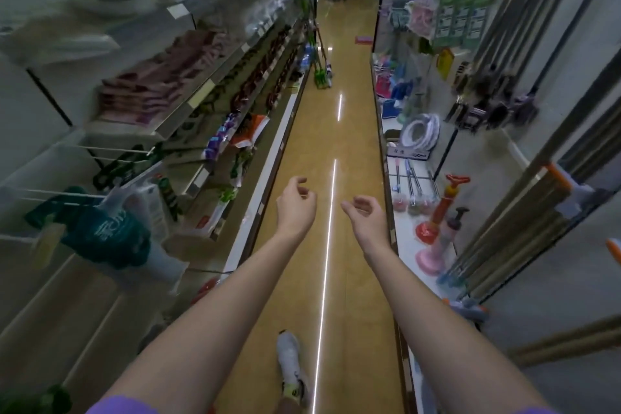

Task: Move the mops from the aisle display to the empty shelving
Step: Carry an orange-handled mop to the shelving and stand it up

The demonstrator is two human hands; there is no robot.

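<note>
I look down a shop aisle with both arms stretched forward over the tan floor. My left hand (295, 203) and my right hand (364, 213) hang loosely curled with fingers apart, and neither holds anything. Far ahead on the left side, several mops (319, 57) with green and red handles lean against the shelf end, well beyond my reach. Along the right side, long mop handles (524, 208) with orange and grey fittings lean against the white shelving (504, 151).
Stocked shelves (188, 104) line the left, with a hanging green bag (100, 232) jutting out. Plungers (437, 222) and a coiled hose (421, 131) sit on the low right shelf. A shoe (290, 363) shows below. The floor (353, 111) runs ahead between the shelves.
</note>
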